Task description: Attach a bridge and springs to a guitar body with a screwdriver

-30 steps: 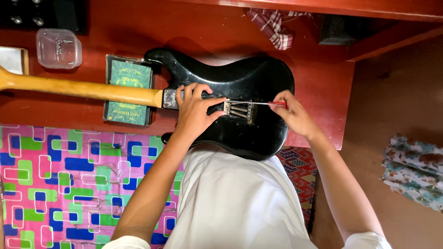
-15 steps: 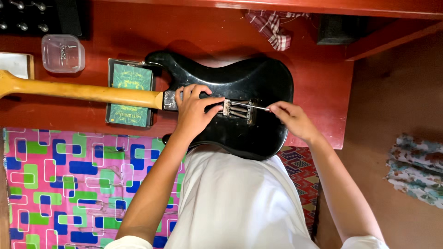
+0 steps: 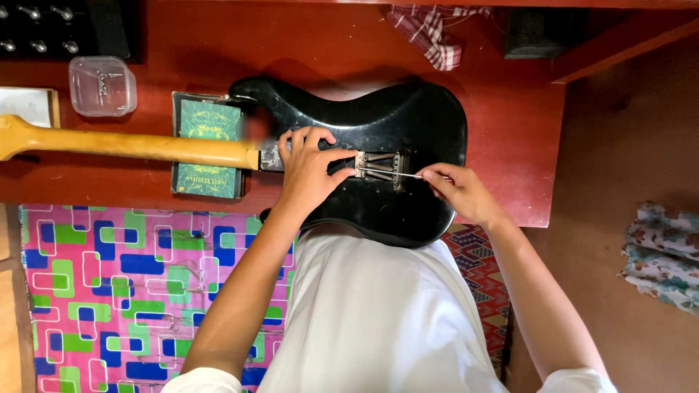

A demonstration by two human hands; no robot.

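Note:
A black electric guitar body (image 3: 408, 131) lies back-up on a red table (image 3: 510, 167), its pale wooden neck (image 3: 131, 144) running off to the left. My left hand (image 3: 309, 169) presses flat on the body beside the open spring cavity (image 3: 380, 166). My right hand (image 3: 460, 191) pinches a thin metal tool (image 3: 408, 174) whose tip reaches into the cavity from the right. What kind of tool it is cannot be made out.
A green book (image 3: 207, 149) props the neck. A clear plastic box (image 3: 103, 85) sits at the back left, a checked cloth (image 3: 429, 33) at the back. A bright patterned mat (image 3: 124, 284) covers the floor at left; flowered fabric (image 3: 659, 255) lies at right.
My right hand has drawn slightly back to the right along the cavity with the thin tool. My left hand stays pressed on the guitar body.

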